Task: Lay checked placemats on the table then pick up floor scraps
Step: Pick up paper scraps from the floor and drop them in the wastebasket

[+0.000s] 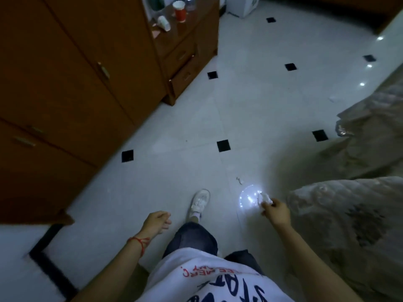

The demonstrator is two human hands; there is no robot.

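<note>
I look down at a pale tiled floor (174, 171) with small black inset squares. My right hand (277, 211) pinches a crumpled white paper scrap (265, 198) between thumb and fingers, held above the floor. A small thin scrap (239, 180) lies on the tile just beyond that hand, next to a bright lamp reflection. My left hand (158, 221) hangs with loosely curled fingers and holds nothing; a red string is tied round its wrist. No placemats or table are in view.
A brown wooden cabinet (65, 94) fills the left side, and a low drawer unit (187, 57) bearing a red-and-white cup (180, 10) stands further back. Plastic-covered furniture (349, 214) bulks at the right. My white shoe (199, 202) steps forward on the floor.
</note>
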